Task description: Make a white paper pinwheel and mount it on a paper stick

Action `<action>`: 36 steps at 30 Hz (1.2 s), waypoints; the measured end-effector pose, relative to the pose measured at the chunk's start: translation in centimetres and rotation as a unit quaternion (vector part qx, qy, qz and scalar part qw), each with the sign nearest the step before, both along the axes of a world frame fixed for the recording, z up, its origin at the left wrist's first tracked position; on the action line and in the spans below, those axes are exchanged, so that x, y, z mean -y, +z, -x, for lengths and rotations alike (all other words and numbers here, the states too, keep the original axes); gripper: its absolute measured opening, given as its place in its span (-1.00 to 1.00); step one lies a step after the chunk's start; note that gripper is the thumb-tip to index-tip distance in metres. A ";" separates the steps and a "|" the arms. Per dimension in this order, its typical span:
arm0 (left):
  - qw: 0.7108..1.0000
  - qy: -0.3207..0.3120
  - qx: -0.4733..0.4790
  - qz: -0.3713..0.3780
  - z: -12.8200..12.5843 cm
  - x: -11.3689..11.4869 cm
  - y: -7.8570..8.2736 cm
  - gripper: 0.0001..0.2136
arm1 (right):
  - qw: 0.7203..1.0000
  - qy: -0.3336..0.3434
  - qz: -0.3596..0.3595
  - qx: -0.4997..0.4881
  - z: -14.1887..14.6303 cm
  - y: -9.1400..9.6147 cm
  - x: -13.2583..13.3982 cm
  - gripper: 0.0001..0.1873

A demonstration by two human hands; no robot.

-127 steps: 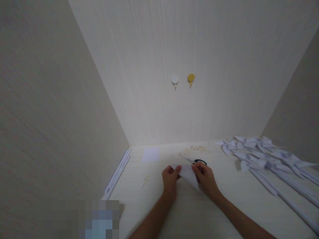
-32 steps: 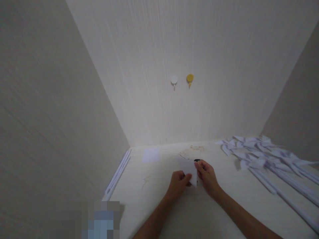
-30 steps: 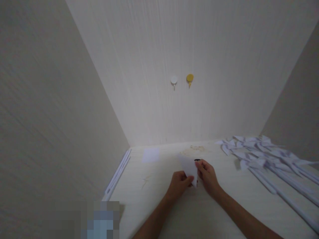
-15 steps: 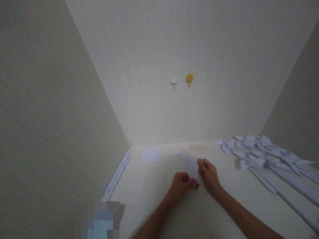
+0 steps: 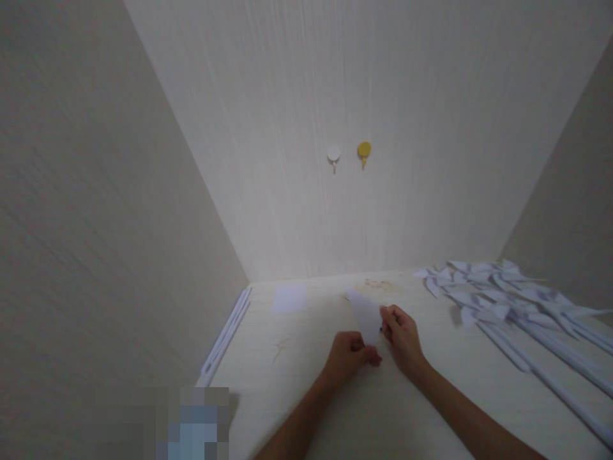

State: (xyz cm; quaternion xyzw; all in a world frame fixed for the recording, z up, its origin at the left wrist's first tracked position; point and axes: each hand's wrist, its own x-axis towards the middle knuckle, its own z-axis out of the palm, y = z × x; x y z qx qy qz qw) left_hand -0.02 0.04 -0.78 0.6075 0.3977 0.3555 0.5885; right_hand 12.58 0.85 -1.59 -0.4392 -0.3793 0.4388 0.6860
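A piece of white paper point(image 5: 364, 314) is raised off the table between my hands. My left hand point(image 5: 350, 355) pinches its lower corner between thumb and fingers. On the paper's right edge, my right hand point(image 5: 401, 332) is closed in a pinch. A small dark thing shows by the right fingertips, too small to name. To the left, a flat white paper square point(image 5: 290, 298) lies on the table.
White paper pinwheels point(image 5: 498, 297) with rolled paper sticks point(image 5: 550, 377) lie on the right. Rolled paper tubes point(image 5: 228, 335) line the left wall. A white hook point(image 5: 334, 154) and a yellow hook point(image 5: 364, 149) are on the back wall. A blurred patch point(image 5: 191, 425) covers the lower left.
Both hands stay almost in place, and the paper between them has shifted slightly. The dark spot now shows lower, beneath the right fingertips instead of above them.
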 end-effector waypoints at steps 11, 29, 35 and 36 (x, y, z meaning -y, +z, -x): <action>1.000 0.008 0.020 0.020 0.0 -0.1 0.0 -0.72 | 0.999 -0.012 -0.002 -0.040 0.0 0.4 0.1 -0.65; 0.994 0.097 0.044 0.024 0.4 -1.3 -0.2 -0.70 | 0.996 0.079 0.023 -0.026 0.2 0.0 0.1 -0.68; 0.983 0.140 0.113 0.046 0.5 -1.3 0.2 -0.68 | 0.993 0.105 0.039 -0.035 0.3 0.0 0.0 -0.68; 0.981 0.155 0.112 0.044 0.6 -1.4 0.2 -0.67 | 0.992 0.114 0.043 -0.031 0.4 -0.1 0.0 -0.68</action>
